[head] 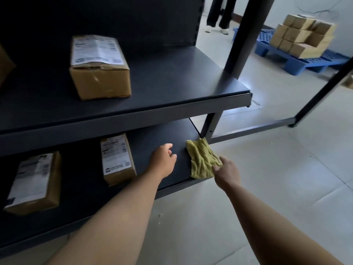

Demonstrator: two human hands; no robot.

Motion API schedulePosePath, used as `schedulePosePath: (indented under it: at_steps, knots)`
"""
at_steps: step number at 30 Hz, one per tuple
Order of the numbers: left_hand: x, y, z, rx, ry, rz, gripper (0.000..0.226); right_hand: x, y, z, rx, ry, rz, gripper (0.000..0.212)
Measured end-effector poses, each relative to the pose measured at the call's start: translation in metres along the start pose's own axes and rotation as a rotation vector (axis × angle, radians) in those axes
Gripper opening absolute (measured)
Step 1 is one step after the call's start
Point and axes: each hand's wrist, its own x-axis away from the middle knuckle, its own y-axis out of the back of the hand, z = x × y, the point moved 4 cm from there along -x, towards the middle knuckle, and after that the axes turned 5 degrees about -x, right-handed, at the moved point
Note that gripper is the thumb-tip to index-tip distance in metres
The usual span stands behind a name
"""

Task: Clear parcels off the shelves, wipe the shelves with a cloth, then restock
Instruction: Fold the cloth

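A yellow-green cloth (201, 158) lies crumpled at the right end of the lower dark shelf (156, 188). My right hand (226, 172) pinches the cloth's near right edge. My left hand (164, 158) hovers over the lower shelf left of the cloth, fingers loosely curled, holding nothing. Two labelled cardboard parcels (117, 158) (35, 183) lie on the lower shelf to the left. A bigger parcel (100, 67) stands on the upper shelf (172, 83), and the corner of another parcel (4, 64) shows at the far left edge.
Black shelf uprights (242, 35) stand to the right. A blue pallet (298, 54) with several stacked boxes (301, 36) sits on the tiled floor at the back right. A person's legs (219, 14) show behind the shelving. A second rack's leg (322, 88) crosses the right side.
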Motion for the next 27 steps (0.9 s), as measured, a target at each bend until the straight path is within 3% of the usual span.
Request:
schedulePosePath:
  at_steps: [10,12,17,24,27]
  knots:
    - [-0.075,-0.062,-0.032,-0.226,-0.098,0.204,0.051,-0.034,-0.015,-0.040,-0.393,-0.252,0.027,0.059]
    - [-0.081,-0.071,-0.036,-0.247,-0.107,0.235,0.052,-0.036,-0.018,-0.042,-0.429,-0.281,-0.013,0.053]
    - [-0.080,-0.080,-0.041,-0.238,-0.095,0.278,0.044,-0.034,-0.012,-0.041,-0.453,-0.288,-0.038,0.006]
    - [-0.050,-0.074,-0.045,-0.095,0.018,0.209,0.013,-0.007,0.013,-0.042,-0.504,-0.337,-0.078,0.016]
    - [-0.022,-0.058,-0.055,-0.059,0.053,0.209,0.013,0.018,0.036,-0.036,-0.492,-0.346,-0.110,0.018]
